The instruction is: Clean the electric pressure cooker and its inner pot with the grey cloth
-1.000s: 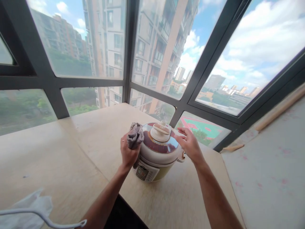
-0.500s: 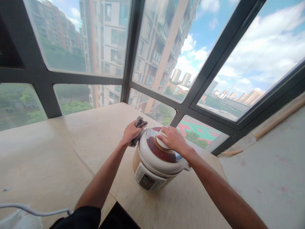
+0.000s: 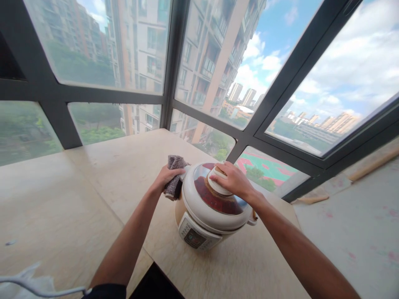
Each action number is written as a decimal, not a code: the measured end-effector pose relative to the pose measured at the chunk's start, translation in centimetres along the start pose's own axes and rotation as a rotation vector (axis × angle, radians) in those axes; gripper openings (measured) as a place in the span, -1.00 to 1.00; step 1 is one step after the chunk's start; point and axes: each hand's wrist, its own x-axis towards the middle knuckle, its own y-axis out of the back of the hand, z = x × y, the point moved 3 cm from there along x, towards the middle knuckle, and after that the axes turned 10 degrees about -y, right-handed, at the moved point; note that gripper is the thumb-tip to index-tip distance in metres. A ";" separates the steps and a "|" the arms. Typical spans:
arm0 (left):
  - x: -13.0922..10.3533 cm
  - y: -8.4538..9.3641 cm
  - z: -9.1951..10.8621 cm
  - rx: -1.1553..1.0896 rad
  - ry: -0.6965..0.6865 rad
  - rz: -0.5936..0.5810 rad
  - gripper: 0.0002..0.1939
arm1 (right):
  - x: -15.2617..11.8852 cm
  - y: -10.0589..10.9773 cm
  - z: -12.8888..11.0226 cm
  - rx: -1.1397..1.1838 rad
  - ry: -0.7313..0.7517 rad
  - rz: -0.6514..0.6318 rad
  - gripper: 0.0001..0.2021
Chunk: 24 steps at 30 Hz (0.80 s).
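Note:
A white and beige electric cooker stands on the stone surface, its lid on, with a reddish-brown and silver top and a front control panel. My right hand is wrapped over the white knob in the middle of the lid. At the cooker's left side my left hand grips a grey-brown cloth, which hangs down beside the cooker's left handle. Part of the cloth is hidden by the thumb and fingers.
Dark-framed windows meet in a corner behind the cooker. A white cable and clear plastic lie at the lower left. A black object is at the bottom edge. A patterned wall is on the right.
The cloth now shows more fully in my left hand, which has shifted slightly left relative to the cooker. My right hand remains on the knob. The view has shifted a little.

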 end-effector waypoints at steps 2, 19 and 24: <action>0.0 -0.1 -0.2 0.023 0.005 0.038 -0.50 | 0.0 -0.1 0.2 0.022 -0.013 0.014 -0.71; -0.7 -0.7 -0.7 0.038 0.042 0.145 -0.50 | -0.1 0.0 -0.4 -0.196 -0.227 -0.082 -0.52; -0.7 -0.7 -0.7 0.026 0.052 0.149 -0.51 | -0.8 0.1 0.8 -0.007 -0.125 -0.046 -0.56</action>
